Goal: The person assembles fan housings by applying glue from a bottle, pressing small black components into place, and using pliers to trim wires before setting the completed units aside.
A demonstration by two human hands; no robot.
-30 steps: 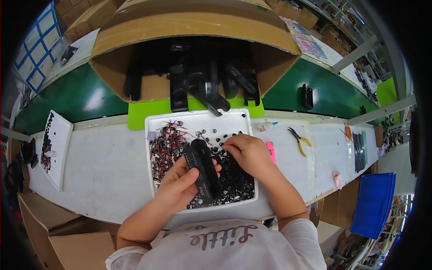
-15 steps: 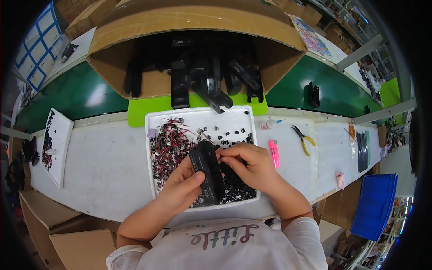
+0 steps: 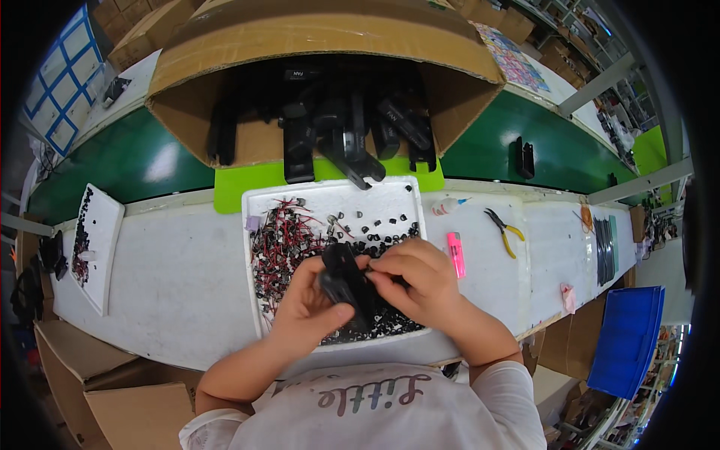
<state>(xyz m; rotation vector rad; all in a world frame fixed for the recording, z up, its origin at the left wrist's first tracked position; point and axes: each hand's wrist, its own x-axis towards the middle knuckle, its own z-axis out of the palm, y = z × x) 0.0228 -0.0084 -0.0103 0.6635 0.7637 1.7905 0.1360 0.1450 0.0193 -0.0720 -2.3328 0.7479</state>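
Red wires (image 3: 281, 240) are lying in the left part of the white tray (image 3: 352, 196). The left hand (image 3: 304, 307) is gripping 1 black case (image 3: 349, 281) above this tray. At the case's right edge, the right hand (image 3: 416, 281) is bending its fingers (whether they are pinching something, I cannot tell). Further right, pliers (image 3: 504, 232) are resting.
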